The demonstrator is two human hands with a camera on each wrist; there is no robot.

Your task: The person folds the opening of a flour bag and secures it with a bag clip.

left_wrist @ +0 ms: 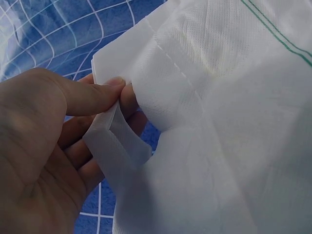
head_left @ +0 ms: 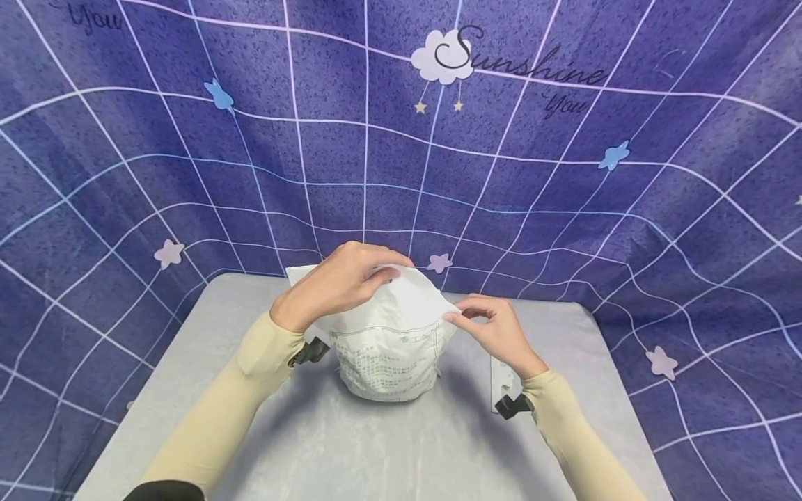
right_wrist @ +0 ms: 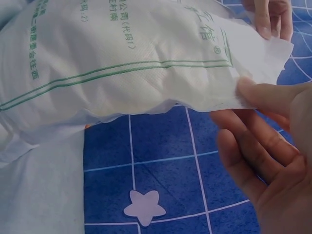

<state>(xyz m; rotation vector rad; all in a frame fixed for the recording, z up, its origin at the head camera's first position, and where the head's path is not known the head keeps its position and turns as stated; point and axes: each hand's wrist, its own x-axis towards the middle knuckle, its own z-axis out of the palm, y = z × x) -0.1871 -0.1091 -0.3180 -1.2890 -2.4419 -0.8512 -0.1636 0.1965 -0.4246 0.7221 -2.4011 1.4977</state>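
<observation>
A bulging white bag [head_left: 388, 362] with green printing and a double green line stands on the grey table in the head view. My left hand [head_left: 344, 282] pinches its flat top edge between thumb and fingers. In the left wrist view, a cut-out handle hole [left_wrist: 130, 139] shows right beside that thumb [left_wrist: 105, 95]. At the bag's right top corner, my right hand [head_left: 495, 327] pinches the edge. The right wrist view has the thumb [right_wrist: 258, 92] lying over the white material [right_wrist: 195, 83], fingers beneath it. The bag's contents are hidden.
A flat white piece [head_left: 500, 383] lies on the grey table [head_left: 401, 459] behind my right wrist. Purple-blue cloth [head_left: 351, 125] with a grid and stars hangs around the table's back and sides. Black straps [head_left: 514, 406] sit on both wrists.
</observation>
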